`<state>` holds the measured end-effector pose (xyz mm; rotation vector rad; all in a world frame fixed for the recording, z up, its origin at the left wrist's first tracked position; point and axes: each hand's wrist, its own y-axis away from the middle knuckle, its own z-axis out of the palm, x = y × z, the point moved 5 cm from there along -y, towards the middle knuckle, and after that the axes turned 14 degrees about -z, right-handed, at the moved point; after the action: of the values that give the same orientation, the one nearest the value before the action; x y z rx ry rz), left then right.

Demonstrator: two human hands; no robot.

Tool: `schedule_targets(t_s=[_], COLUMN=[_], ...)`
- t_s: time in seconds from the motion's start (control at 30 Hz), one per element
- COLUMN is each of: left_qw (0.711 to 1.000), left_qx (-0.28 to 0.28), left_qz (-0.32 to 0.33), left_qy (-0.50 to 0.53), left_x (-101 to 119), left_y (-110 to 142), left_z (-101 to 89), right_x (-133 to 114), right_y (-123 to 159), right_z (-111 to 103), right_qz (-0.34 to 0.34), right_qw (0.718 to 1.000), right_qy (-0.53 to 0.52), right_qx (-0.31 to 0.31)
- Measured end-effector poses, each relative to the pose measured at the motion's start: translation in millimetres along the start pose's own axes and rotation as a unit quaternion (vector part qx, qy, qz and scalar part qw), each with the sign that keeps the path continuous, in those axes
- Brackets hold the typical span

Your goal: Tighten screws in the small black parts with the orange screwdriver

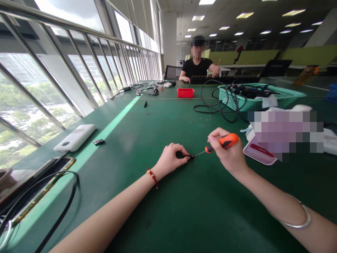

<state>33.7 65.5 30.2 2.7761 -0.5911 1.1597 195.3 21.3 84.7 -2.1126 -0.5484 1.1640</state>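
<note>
On the green table, my left hand (172,157) pinches a small black part (191,156) between thumb and fingers; its exact kind is too small to make out. My right hand (228,154) is closed around an orange and black screwdriver (228,140), held at a slant. The thin metal shaft points left and down, and its tip meets or nearly meets the black part. Whether the tip sits in a screw cannot be seen.
A teal basket (229,99) with black cables stands at the back right, near a red tray (185,93). Phones lie at both sides. A white device (76,137) and a small black piece (99,142) lie left. Another person (198,66) sits opposite.
</note>
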Motion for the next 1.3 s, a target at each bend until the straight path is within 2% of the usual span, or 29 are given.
schedule_targets(t_s=[0.13,0.33,0.5,0.57,0.63,0.77,0.97,1.1,1.17,1.3], left_qw=[1.0,1.0,0.999,0.999,0.999,0.998,0.997,0.999,1.0,0.999], left_qx=[-0.006,0.011,0.023,0.028,0.032,0.044,0.052,0.029,0.018,0.034], left_qz=[0.01,-0.001,0.005,0.009,0.012,0.01,0.017,0.008,0.007,0.008], left_qy=[-0.006,-0.028,-0.034,-0.035,-0.039,-0.045,-0.058,-0.014,0.014,0.01], left_x=[-1,-14,-24,-27,-29,-35,-50,-62,-65,-67], left_y=[-3,-14,-38,-49,-59,-79,-125,-158,-167,-169], left_z=[-4.1,-11.3,-15.5,-17.1,-18.7,-23.0,-30.2,-33.1,-33.1,-33.0], right_x=[0,-4,6,12,17,28,50,70,78,90], right_y=[-23,-54,-74,-82,-92,-111,-143,-165,-172,-174], right_z=[14,25,31,33,35,38,50,62,68,74], right_qz=[0.027,-0.014,0.01,0.025,0.026,-0.004,-0.007,0.02,0.016,-0.033], right_qw=[0.998,0.987,0.968,0.963,0.968,0.975,0.966,0.963,0.961,0.97], right_qy=[0.04,0.126,0.093,0.079,0.099,0.171,0.227,0.233,0.251,0.235], right_qx=[-0.046,-0.098,-0.231,-0.254,-0.23,-0.141,-0.127,-0.135,-0.112,-0.052])
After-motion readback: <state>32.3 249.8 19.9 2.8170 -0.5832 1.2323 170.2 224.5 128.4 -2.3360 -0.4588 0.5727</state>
